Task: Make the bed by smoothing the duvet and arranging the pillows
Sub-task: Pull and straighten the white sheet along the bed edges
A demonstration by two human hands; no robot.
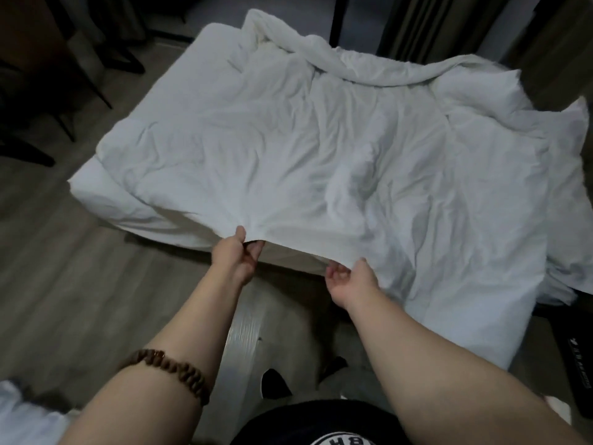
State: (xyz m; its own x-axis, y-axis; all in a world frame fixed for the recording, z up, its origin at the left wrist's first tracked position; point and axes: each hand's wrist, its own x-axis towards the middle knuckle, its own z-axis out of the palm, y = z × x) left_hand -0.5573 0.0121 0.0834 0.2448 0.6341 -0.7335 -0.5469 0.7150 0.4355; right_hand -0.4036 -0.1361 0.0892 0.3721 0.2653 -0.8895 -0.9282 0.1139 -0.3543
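Note:
A white, wrinkled duvet covers the bed and is bunched into a roll along its far edge. My left hand pinches the duvet's near edge, thumb on top and fingers underneath. My right hand holds the same edge a little to the right, palm up with fingers curled under the cloth. The edge is lifted slightly off the bed between both hands. I see no pillows.
A dark chair stands at the far left on the wooden floor. Dark curtains hang beyond the bed. A dark mat lies at the right. A beaded bracelet is on my left forearm.

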